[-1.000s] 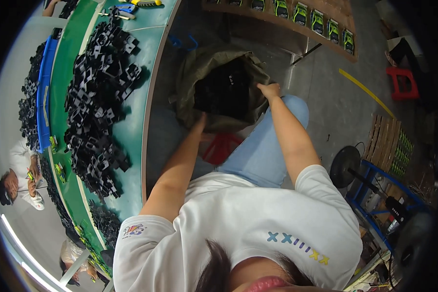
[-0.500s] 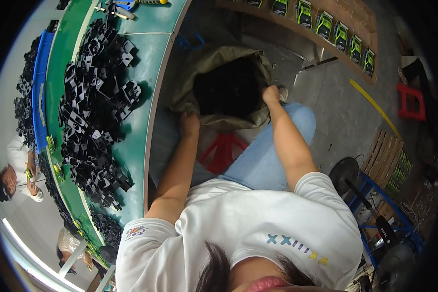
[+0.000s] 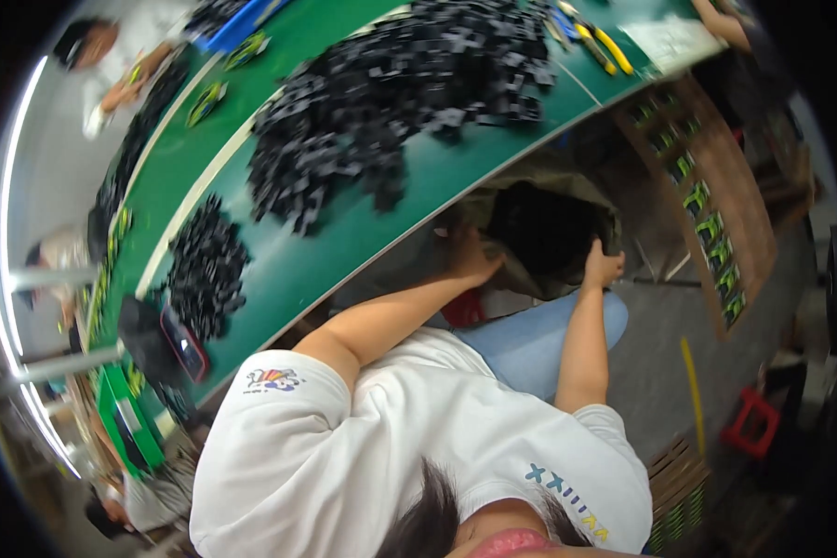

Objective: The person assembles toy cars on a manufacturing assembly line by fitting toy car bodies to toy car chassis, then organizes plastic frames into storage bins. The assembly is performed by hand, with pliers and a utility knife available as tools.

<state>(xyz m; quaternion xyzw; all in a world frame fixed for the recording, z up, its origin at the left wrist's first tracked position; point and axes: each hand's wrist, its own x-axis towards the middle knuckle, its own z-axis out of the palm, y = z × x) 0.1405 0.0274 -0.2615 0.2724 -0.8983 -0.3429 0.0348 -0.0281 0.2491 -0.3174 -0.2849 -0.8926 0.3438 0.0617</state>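
A khaki sack (image 3: 523,277) stands under the bench edge, its mouth wide and dark inside; what looks like a black mass fills it, too dark to make out. My left hand (image 3: 477,259) is at the sack's near left rim with its fingers bent around the cloth, slightly blurred. On the right side of the mouth, my right hand (image 3: 605,266) grips the rim with the thumb up. Beside my arms, a large heap of small black plastic parts (image 3: 391,102) covers the green bench (image 3: 446,191).
A smaller heap of black parts (image 3: 207,270) and a phone (image 3: 184,344) lie on the bench at left. Pliers (image 3: 604,48) are at the far end. A brown rack (image 3: 749,219) of green-black toy car bodies and a red stool (image 3: 751,423) stand right. Co-workers sit across the line.
My view has swung left, so the bench now slants across the picture and the sack sits farther right. Both hands stay at the sack's rim.
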